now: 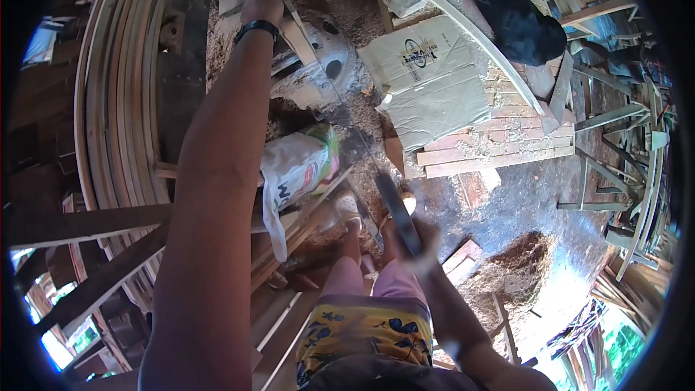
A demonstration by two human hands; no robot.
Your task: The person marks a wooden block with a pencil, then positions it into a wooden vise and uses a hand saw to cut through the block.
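At the far end of my outstretched left arm, my left hand point(262, 9) is closed on a pale piece of wood point(297, 35); the back of the hand hides most of the fingers. A dark band circles that wrist. My right hand point(424, 241), slightly blurred, grips the dark handle point(397, 208) of a long tool. Its very thin blade point(356, 130) appears nearly edge-on and runs up to the near end of the wood. Below the wood is a grey, dusty block point(333, 58) with dark round holes.
A flattened cardboard sheet point(434, 80) covers part of a slatted wooden platform point(499, 152) strewn with shavings. Beside my left forearm lies a white printed sack point(300, 166). Long boards point(119, 87) stand at left. Sawdust point(521, 268) is heaped at lower right; a wooden frame point(615, 152) stands at right.
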